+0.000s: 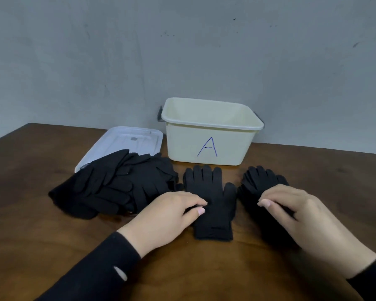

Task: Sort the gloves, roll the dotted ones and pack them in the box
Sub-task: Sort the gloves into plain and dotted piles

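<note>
A: Looking at the desk (52, 235), what sits where, taking the box as the marker?

B: The cream box (211, 135) stands at the back of the brown desk against the grey wall, open on top, with a blue "A" written on its near side. Just left of the box a clear lid (126, 140) lies flat.

A: And the gloves?

B: All black. A loose pile of gloves (117, 185) lies in front of the lid, to the near left of the box, and covers the lid's near edge. Directly in front of the box a single glove (211, 198) lies flat, fingers pointing at the box, cuff toward the person. To the near right of the box is a second glove stack (261, 179), fingers also toward the box. I cannot make out dots on any of them.

A: The hands?

B: Both come from black sleeves. The left hand (167, 216) rests at the left edge of the single glove, thumb and fingertips curled together on the fabric there, pinching it. The right hand (300, 216) lies over the stack right of the box, its fingers bent down onto the gloves; whether it grips them I cannot tell.
</note>
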The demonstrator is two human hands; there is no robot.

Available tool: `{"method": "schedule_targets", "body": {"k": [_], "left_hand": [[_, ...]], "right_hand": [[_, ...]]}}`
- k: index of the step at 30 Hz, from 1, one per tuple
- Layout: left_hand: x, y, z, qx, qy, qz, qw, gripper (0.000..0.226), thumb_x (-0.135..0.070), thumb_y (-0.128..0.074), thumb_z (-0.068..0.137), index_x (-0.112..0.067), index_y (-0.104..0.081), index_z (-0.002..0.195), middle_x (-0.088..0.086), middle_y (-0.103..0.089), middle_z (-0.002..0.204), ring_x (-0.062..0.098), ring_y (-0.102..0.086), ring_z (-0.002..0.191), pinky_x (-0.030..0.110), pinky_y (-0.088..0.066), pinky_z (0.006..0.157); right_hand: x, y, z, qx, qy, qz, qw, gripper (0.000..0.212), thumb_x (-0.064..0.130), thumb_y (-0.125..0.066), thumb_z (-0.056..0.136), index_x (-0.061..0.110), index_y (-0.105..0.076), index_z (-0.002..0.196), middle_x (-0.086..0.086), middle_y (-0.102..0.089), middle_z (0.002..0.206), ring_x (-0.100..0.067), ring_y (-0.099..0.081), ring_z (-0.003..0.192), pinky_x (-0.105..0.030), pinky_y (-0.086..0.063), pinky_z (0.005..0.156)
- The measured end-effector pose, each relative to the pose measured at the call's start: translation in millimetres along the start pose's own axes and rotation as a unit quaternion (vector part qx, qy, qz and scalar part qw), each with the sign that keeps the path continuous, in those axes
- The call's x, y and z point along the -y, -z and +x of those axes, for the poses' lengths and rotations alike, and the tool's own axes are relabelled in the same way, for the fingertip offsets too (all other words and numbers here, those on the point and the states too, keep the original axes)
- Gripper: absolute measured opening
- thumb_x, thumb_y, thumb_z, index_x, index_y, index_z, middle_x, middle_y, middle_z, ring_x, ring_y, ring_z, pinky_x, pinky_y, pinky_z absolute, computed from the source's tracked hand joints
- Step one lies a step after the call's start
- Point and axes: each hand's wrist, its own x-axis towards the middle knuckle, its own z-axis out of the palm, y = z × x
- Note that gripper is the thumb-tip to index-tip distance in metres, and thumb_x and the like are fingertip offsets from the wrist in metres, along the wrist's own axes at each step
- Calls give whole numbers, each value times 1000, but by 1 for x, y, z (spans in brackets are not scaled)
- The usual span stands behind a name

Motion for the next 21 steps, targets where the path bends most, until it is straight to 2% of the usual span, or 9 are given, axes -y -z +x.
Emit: {"method": "schedule_targets", "body": {"k": [3, 7, 11, 13, 15, 17, 19, 21], "left_hand": [[-1, 4, -2, -33, 0, -10, 999, 34, -42, -45, 101, -36, -59, 131, -22, -61, 128, -7, -49, 120, 11, -35, 104], [7, 28, -7, -161, 27, -22, 986, 27, -36, -50, 99, -31, -68, 119, -19, -68, 111, -4, -57, 106, 12, -43, 94], [42, 58, -15, -331, 132, 11, 934, 21, -33, -57, 96, -25, -67, 113, -14, -63, 95, 4, -57, 88, 23, -50, 85], [66, 69, -19, -379, 210, 48, 900, 27, -34, -61, 94, -25, -63, 119, -8, -61, 104, 10, -55, 95, 31, -46, 90], [86, 74, -21, -371, 289, 71, 879, 34, -41, -61, 91, -29, -60, 123, -6, -59, 114, 16, -54, 106, 35, -37, 93], [100, 73, -22, -334, 342, 70, 876, 35, -48, -61, 89, -31, -61, 120, -6, -58, 115, 18, -53, 110, 39, -37, 95], [105, 70, -21, -302, 358, 70, 881, 28, -49, -58, 90, -31, -65, 111, -8, -60, 110, 19, -54, 108, 42, -41, 94], [105, 68, -18, -295, 356, 79, 883, 19, -44, -56, 93, -31, -67, 101, -9, -60, 106, 18, -53, 104, 40, -40, 88]], "right_hand": [[33, -27, 22, -22, 11, 64, 998, 23, 43, -49, 94, 38, -71, 100, 25, -66, 99, 5, -62, 102, -12, -49, 86], [53, -71, 45, -15, -27, 117, 993, 17, 40, -52, 98, 42, -69, 99, 25, -67, 96, 7, -60, 96, -13, -48, 79], [50, -94, 48, 58, -37, 113, 991, 16, 38, -54, 99, 42, -68, 94, 29, -63, 100, 9, -56, 101, -15, -44, 83], [49, -95, 49, 61, -46, 123, 989, 16, 38, -54, 99, 43, -69, 92, 30, -63, 102, 9, -55, 102, -14, -41, 81], [49, -94, 49, 56, -53, 130, 989, 17, 38, -55, 98, 42, -69, 90, 31, -63, 103, 10, -54, 102, -14, -40, 79], [50, -94, 50, 62, -53, 136, 987, 17, 39, -54, 98, 43, -69, 90, 32, -63, 106, 12, -53, 104, -16, -41, 80], [50, -92, 50, 64, -53, 144, 986, 17, 39, -55, 97, 43, -70, 90, 32, -63, 106, 13, -52, 105, -16, -42, 81], [51, -91, 51, 63, -58, 155, 984, 17, 39, -56, 96, 43, -71, 90, 33, -63, 105, 14, -51, 105, -16, -42, 79]]}}
